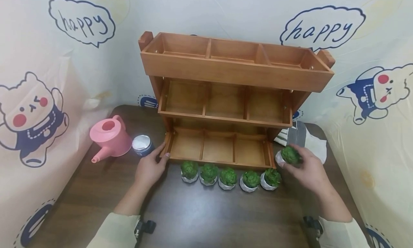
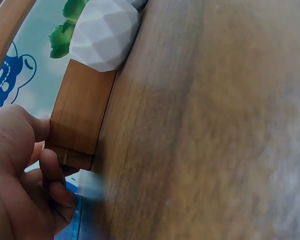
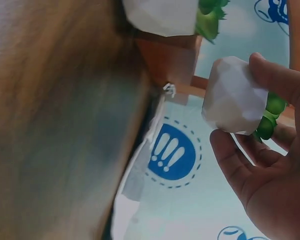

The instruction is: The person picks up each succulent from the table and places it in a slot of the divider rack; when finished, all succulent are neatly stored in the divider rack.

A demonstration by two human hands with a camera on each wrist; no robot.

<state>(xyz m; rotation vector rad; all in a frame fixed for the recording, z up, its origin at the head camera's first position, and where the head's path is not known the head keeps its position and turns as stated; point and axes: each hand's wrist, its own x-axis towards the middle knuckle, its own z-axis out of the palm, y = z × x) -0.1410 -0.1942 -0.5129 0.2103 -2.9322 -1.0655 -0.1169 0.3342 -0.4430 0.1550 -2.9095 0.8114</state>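
Observation:
My right hand (image 1: 311,169) holds a small succulent (image 1: 289,154) in a white faceted pot (image 3: 235,95), thumb on one side and fingers on the other. It is raised beside the right end of the three-tier wooden planter shelf (image 1: 238,70). My left hand (image 1: 151,169) grips the front left corner of the shelf's lowest tier, thumb and fingers around the wooden end (image 2: 82,110) in the left wrist view. Several more potted succulents (image 1: 228,178) stand in a row along the front of the lowest tier. Each tier has three bare compartments.
A pink watering can (image 1: 111,136) and a blue-and-white round container (image 1: 142,144) stand left of the shelf. At the right, a folded grey-and-white cloth (image 1: 306,142) lies behind my right hand. Printed fabric (image 1: 206,11) surrounds the dark wooden table (image 1: 206,215).

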